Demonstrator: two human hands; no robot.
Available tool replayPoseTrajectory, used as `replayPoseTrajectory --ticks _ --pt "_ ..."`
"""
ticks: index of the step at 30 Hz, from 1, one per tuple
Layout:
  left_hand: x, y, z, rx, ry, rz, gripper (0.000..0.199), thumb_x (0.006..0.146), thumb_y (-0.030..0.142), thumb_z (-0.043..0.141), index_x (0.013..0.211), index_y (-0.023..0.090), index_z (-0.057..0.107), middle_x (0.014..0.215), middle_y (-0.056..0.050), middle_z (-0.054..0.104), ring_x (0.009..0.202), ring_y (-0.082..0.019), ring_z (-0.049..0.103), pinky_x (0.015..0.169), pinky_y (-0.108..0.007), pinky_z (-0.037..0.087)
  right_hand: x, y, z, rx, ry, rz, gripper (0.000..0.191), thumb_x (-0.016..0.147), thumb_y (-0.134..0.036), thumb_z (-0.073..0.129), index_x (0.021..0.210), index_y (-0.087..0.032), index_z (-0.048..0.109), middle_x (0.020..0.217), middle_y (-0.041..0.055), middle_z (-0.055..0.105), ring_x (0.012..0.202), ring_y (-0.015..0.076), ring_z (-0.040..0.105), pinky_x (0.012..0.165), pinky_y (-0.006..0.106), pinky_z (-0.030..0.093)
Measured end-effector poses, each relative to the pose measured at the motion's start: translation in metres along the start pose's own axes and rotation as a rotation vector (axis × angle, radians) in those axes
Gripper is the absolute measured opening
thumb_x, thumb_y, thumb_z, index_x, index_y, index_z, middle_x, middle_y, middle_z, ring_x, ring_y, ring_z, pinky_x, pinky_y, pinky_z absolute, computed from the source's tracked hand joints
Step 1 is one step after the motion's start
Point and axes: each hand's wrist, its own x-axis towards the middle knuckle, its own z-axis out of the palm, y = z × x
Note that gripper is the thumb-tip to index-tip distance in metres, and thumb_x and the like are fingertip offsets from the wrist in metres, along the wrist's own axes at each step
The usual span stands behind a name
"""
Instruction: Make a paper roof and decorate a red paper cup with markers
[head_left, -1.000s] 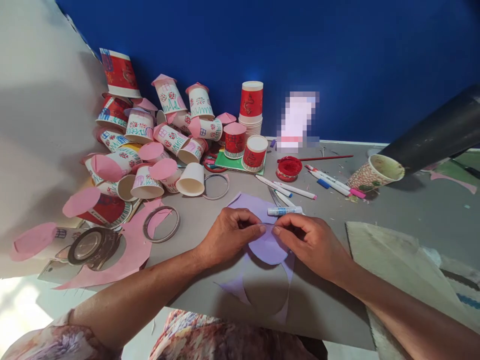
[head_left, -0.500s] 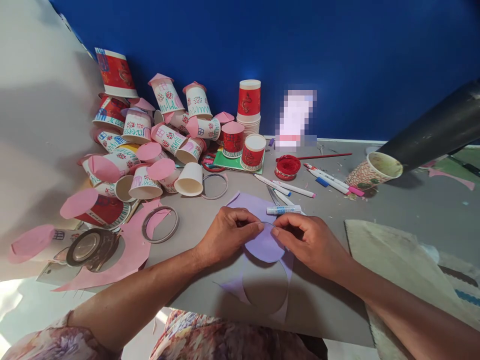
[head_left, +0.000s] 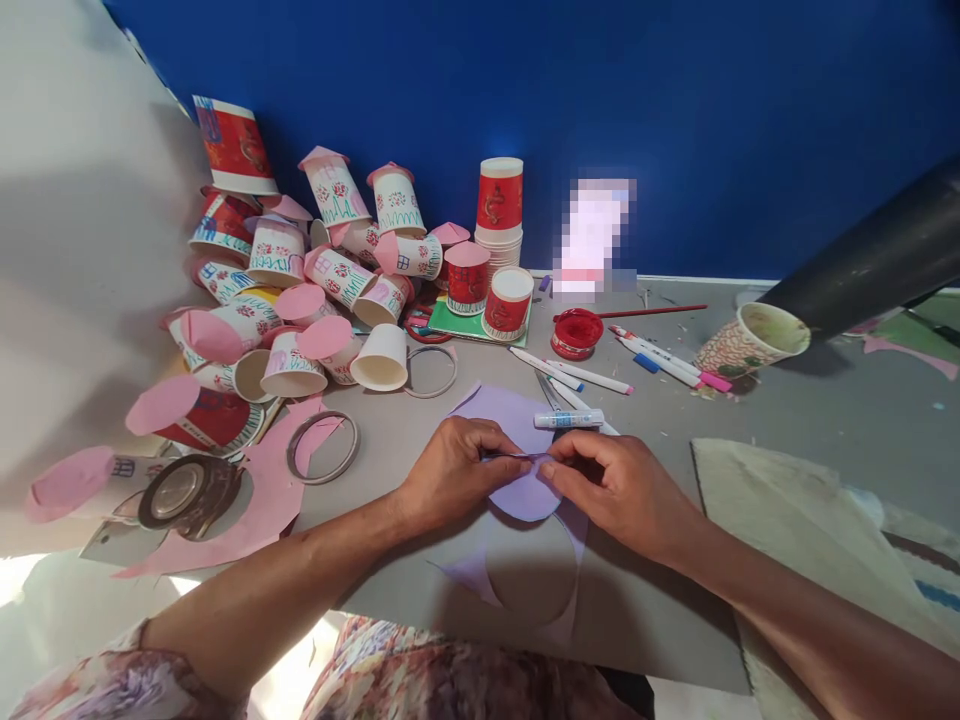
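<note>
Both hands meet over the front of the table, pinching a round piece of purple paper (head_left: 526, 496) by its far edge. My left hand (head_left: 457, 470) grips it with thumb and forefinger from the left. From the right, my right hand (head_left: 619, 488) pinches the same edge, its thumb close to the left one. The far edge looks bent where the fingertips press; they partly cover it. Beneath lies a purple paper sheet (head_left: 499, 402) with a round hole cut in it. A glue stick (head_left: 568, 419) lies just beyond the right fingers.
Many decorated paper cups with pink paper tops (head_left: 341, 275) crowd the left. Tape rolls (head_left: 324, 447) and a pink paper offcut (head_left: 262, 500) lie nearer. Markers (head_left: 592, 377), a red paint jar (head_left: 576, 333) and a patterned cup (head_left: 754, 340) stand rightward. A pale cloth (head_left: 780, 530) covers the front right.
The far edge of the purple paper circle is now bent under my fingers. Both hands have shifted slightly, and the thumbs stay close together.
</note>
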Motion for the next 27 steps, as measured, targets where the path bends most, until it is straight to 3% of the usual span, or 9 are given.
replayPoseTrajectory --ticks 6,11,15,18,21,27 --pt "0.001 0.004 -0.002 0.099 -0.024 0.046 0.016 0.081 0.028 0.076 0.09 0.017 0.082 0.089 -0.004 0.077 0.081 -0.016 0.068 0.072 -0.024 0.05 0.0 0.002 0.0 -0.031 0.052 -0.019 0.026 0.091 -0.035 0.057 0.071 -0.023 0.066 0.06 -0.0028 0.063 0.051 0.0126 0.046 0.05 0.026 0.033" --pt "0.001 -0.002 0.0 0.125 -0.006 0.096 0.016 0.087 0.021 0.067 0.082 0.018 0.082 0.079 -0.003 0.077 0.072 -0.015 0.069 0.066 -0.023 0.051 -0.001 0.004 0.003 -0.063 0.104 -0.101 0.02 0.092 -0.034 0.062 0.078 -0.023 0.07 0.066 -0.0025 0.071 0.051 0.0132 0.056 0.051 0.025 0.037" --pt "0.001 -0.011 0.004 0.23 0.157 0.302 0.019 0.088 0.013 0.065 0.096 0.018 0.082 0.089 -0.006 0.08 0.082 -0.018 0.074 0.076 -0.028 0.057 0.0 0.011 0.006 -0.154 0.262 -0.26 0.009 0.093 -0.026 0.064 0.089 -0.022 0.072 0.072 -0.0019 0.077 0.057 0.0146 0.066 0.058 0.026 0.044" --pt "0.004 -0.014 0.004 0.345 0.293 0.52 0.025 0.088 0.022 0.075 0.113 0.018 0.077 0.103 -0.011 0.081 0.096 -0.023 0.075 0.087 -0.036 0.059 0.001 0.016 0.006 -0.315 0.399 -0.429 0.015 0.096 -0.02 0.06 0.087 -0.02 0.072 0.075 0.0009 0.077 0.065 0.0172 0.071 0.065 0.028 0.046" --pt "0.007 -0.016 0.002 0.378 0.298 0.703 0.024 0.091 0.026 0.074 0.113 0.019 0.075 0.103 -0.011 0.081 0.095 -0.022 0.075 0.087 -0.037 0.06 0.001 0.017 0.006 -0.423 0.415 -0.479 0.015 0.096 -0.019 0.061 0.086 -0.018 0.072 0.074 0.0016 0.076 0.066 0.0183 0.072 0.066 0.03 0.044" --pt "0.01 -0.017 0.001 0.385 0.294 0.75 0.009 0.094 0.021 0.07 0.101 0.021 0.075 0.088 -0.005 0.082 0.084 -0.017 0.076 0.08 -0.031 0.058 0.002 0.016 0.005 -0.463 0.377 -0.501 0.016 0.098 -0.021 0.061 0.086 -0.019 0.071 0.072 0.0005 0.076 0.065 0.017 0.071 0.067 0.029 0.043"
